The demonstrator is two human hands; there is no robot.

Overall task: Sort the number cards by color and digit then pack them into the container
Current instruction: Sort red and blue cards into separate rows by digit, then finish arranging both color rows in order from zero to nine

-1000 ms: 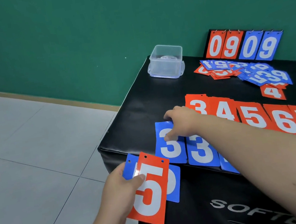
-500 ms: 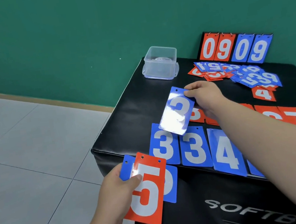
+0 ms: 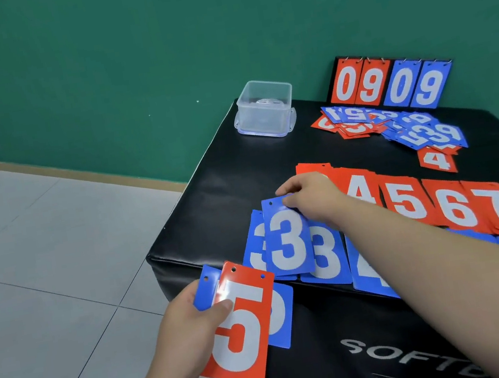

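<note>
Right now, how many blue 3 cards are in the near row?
3: top card held by the right hand, left card and right card partly beneath it. More may be hidden.

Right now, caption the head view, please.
Right hand holds blue 3 card atop blue 3s; left hand grips red 5 card.

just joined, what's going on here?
A person is sorting number cards on a black table. The right hand pinches a blue 3 card by its top edge, over other blue 3s. The left hand holds a red 5 card with a blue card behind. An unsorted pile and the clear container sit further back.
</note>
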